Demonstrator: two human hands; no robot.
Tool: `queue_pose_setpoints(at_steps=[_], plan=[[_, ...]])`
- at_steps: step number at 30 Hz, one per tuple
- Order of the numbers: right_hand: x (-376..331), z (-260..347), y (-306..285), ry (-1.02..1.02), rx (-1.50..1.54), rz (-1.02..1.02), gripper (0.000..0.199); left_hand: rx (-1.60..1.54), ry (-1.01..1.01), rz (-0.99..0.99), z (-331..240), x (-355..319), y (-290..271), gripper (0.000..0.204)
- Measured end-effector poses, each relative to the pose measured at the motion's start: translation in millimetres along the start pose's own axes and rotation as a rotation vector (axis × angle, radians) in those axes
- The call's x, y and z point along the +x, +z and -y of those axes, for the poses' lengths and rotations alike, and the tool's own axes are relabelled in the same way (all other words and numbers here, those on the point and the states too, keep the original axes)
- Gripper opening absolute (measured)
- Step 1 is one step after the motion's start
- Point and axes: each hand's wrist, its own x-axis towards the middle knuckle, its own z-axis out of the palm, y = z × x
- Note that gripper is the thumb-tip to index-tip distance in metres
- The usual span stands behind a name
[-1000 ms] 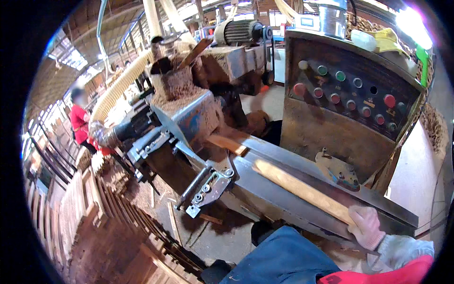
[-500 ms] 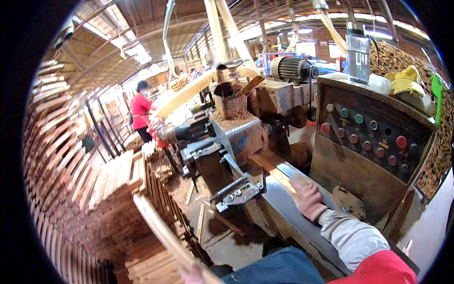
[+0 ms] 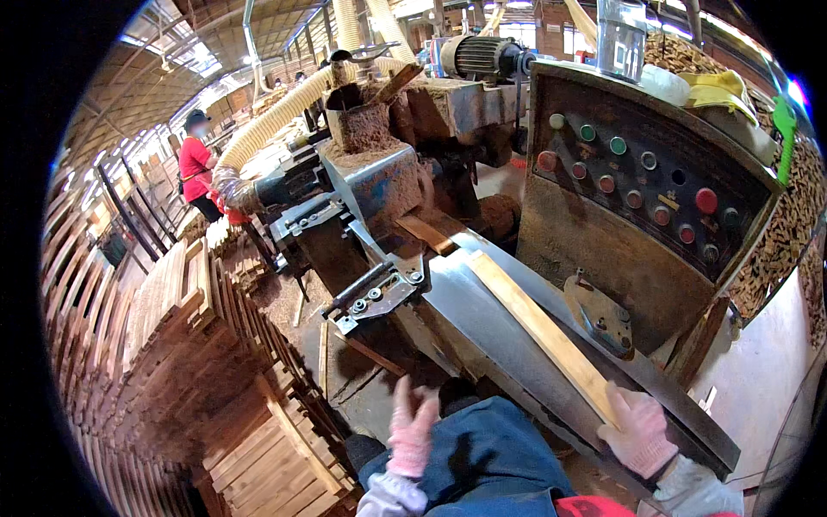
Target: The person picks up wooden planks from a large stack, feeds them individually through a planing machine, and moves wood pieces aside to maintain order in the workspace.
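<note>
Feeding step: right hand (image 3: 639,428) grips wood strip (image 3: 538,323) end on machine bed (image 3: 482,332); left hand (image 3: 412,428) empty, fingers spread. Next likely needs straight push.

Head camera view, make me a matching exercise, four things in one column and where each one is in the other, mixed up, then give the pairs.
Things:
1. wooden slat
2. right hand
3. left hand
4. control panel

Places:
A. raised in the air with fingers spread, holding nothing
B. upright behind the machine bed, studded with round buttons
C. lying lengthwise on the metal machine bed
D. pressed on the near end of the slat

Pairs: 1-C, 2-D, 3-A, 4-B
</note>
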Motion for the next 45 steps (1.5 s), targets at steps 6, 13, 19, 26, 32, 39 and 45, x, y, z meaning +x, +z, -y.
queue_pose_setpoints(at_steps=[6, 13, 19, 26, 32, 39, 45], plan=[[46.2, 6.4, 41.0, -0.077, -0.063, -0.315, 0.072, 0.480, -0.162, -0.627, 67.7, -68.2, -151.6, 0.072], [208.0, 33.9, 65.8, -0.156, -0.062, -0.654, 0.075, 0.921, -0.209, -0.802, 74.2, -144.9, -240.1, 0.063], [208.8, 34.1, 94.9, -0.259, 0.012, -0.754, 0.074, 1.266, -0.433, -0.829, 99.9, -78.0, -295.8, 0.086], [214.9, 38.4, 71.4, -0.176, -0.055, -0.360, 0.076, 1.434, -0.730, -0.618, 133.8, 4.9, -302.2, 0.109], [281.9, 71.9, 77.8, -0.114, -0.178, -0.181, 0.072, 1.498, -0.773, -0.635, 137.8, 21.3, -294.3, 0.107], [205.5, 53.9, 86.9, -0.121, 0.110, -0.268, 0.070, 1.520, -0.793, -0.650, 152.6, 28.6, -317.0, 0.105], [44.5, 13.4, 19.8, -0.073, -0.091, -0.133, 0.051, 1.432, -0.715, -0.729, 161.2, 9.2, -352.3, 0.104]])
